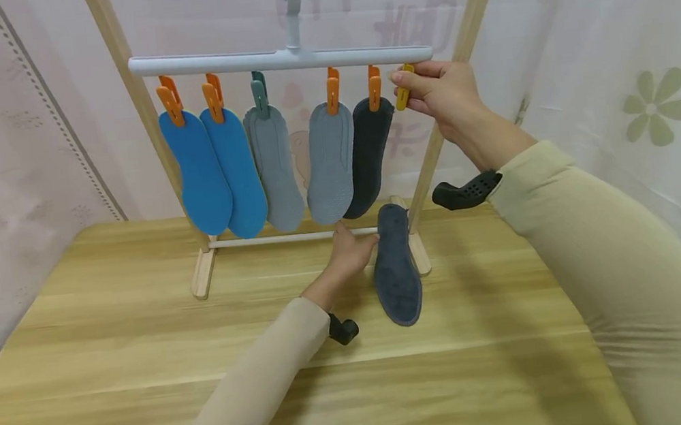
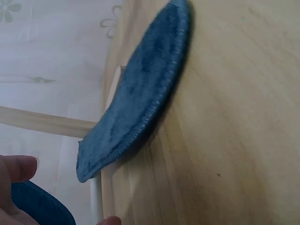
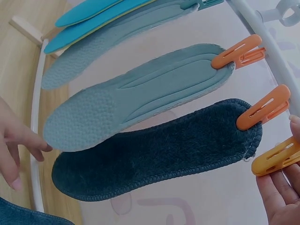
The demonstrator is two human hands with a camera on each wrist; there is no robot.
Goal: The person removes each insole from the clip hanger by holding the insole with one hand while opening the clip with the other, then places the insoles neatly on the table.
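Note:
My right hand [image 1: 452, 95] pinches a yellow clothes clip [image 3: 276, 158] at the right end of the white hanger [image 1: 209, 63]. Beside it, a dark fuzzy insole [image 3: 154, 152] hangs from an orange clip [image 1: 374, 89]. My left hand [image 1: 349, 251] is low under the hanging insoles, thumb and fingers apart, holding nothing. One fingertip is close to the lower end of a grey insole [image 1: 330, 165]; touching or not, I cannot tell. Just right of that hand, a second dark insole [image 2: 136, 93] slants up from the table, its far end raised by the rack's lower bar.
Two blue insoles [image 1: 195, 172] and another grey insole [image 1: 274, 167] hang on the left from orange and green clips. A wooden rack [image 1: 469, 15] carries the hanger and stands on the wood-grain table [image 1: 146, 368]. Patterned curtains [image 1: 624, 21] surround the table.

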